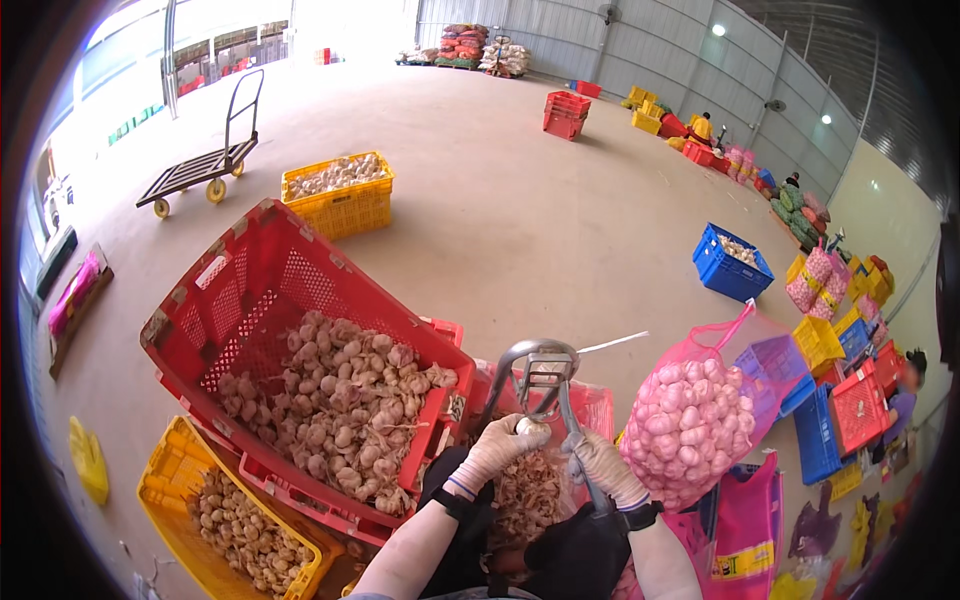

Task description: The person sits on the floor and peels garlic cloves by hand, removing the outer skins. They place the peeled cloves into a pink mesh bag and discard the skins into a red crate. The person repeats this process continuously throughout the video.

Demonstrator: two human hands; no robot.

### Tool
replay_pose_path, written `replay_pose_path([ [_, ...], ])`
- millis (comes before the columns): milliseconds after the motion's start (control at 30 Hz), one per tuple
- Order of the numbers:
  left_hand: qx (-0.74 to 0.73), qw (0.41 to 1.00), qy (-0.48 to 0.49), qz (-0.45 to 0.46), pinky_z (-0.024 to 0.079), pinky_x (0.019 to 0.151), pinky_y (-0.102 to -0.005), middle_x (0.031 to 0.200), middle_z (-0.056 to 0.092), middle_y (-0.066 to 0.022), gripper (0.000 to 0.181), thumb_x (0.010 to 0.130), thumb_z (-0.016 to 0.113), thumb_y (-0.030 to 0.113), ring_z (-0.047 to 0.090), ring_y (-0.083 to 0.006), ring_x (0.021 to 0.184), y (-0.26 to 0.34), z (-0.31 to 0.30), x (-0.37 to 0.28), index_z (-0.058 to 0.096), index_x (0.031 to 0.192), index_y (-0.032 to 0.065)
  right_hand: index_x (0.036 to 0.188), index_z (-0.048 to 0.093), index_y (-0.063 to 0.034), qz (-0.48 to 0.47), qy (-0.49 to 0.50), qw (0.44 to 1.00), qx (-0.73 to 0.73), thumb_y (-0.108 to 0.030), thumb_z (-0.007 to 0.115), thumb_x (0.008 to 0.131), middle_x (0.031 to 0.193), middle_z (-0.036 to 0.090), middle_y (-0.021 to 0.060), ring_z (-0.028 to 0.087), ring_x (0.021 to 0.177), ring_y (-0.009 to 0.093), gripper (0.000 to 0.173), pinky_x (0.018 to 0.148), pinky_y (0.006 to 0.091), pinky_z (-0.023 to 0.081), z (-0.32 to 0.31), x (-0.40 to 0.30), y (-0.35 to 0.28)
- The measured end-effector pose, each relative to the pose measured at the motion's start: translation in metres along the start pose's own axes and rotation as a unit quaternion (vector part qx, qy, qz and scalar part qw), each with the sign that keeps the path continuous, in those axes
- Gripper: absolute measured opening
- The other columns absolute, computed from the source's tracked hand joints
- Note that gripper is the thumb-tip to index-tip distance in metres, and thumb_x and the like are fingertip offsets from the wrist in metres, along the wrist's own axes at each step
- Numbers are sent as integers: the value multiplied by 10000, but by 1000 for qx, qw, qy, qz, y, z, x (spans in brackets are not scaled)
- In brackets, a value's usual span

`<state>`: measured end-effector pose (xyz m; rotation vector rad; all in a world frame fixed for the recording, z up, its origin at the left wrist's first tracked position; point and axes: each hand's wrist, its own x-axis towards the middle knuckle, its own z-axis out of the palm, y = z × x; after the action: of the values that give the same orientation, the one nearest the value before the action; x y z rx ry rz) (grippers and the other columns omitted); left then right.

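Note:
My left hand [499, 444], in a white glove, holds a garlic bulb [533, 428] between thumb and fingers. The bulb sits just under the jaw of a metal hand-lever cutter [541, 360] with a curved frame. My gloved right hand [604, 463] is closed around the cutter's handle [573, 420]. Below both hands, loose garlic skins and trimmings [525, 484] lie between my legs. A tilted red plastic crate [247, 285] holding many garlic bulbs [345, 397] stands to the left. On the right is a pink mesh bag [686, 424] full of pale bulbs.
A yellow crate [161, 469] of garlic stands at lower left; another yellow crate [337, 212] is ahead, near a platform cart [199, 172]. A blue crate [731, 274] holds bulbs at right. Pink empty mesh bags [746, 517] hang beside me. A person [906, 397] is at far right.

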<state>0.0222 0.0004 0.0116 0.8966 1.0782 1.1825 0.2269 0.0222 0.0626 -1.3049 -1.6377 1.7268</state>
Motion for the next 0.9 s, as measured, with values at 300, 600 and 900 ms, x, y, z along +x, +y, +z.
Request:
replay_pose_path([
  [300, 22, 999, -4, -38, 486, 762, -243, 888, 656, -6, 399, 790, 782, 315, 580, -71, 799, 4, -4, 4, 657, 1006, 5, 997, 557, -75, 6, 30, 999, -37, -409, 493, 997, 674, 521, -12, 516, 571, 69, 340, 493, 248, 451, 5, -3, -4],
  [600, 42, 998, -3, -40, 495, 770, -244, 906, 652, -12, 422, 782, 780, 258, 590, -80, 817, 2, -5, 16, 619, 1064, -10, 1037, 560, -76, -149, 219, 910, -319, -384, 601, 920, 788, 634, 181, 624, 720, 372, 332, 622, 463, 483, 14, 55, 78],
  [900, -259, 965, 28, 24, 519, 683, -239, 845, 628, -42, 266, 872, 696, 222, 597, -125, 689, -41, -17, 0, 545, 1009, 51, 1119, 539, -39, -225, 278, 864, -355, -253, 684, 843, 900, 617, 186, 618, 773, 363, 378, 710, 459, 483, 23, 35, 83],
])
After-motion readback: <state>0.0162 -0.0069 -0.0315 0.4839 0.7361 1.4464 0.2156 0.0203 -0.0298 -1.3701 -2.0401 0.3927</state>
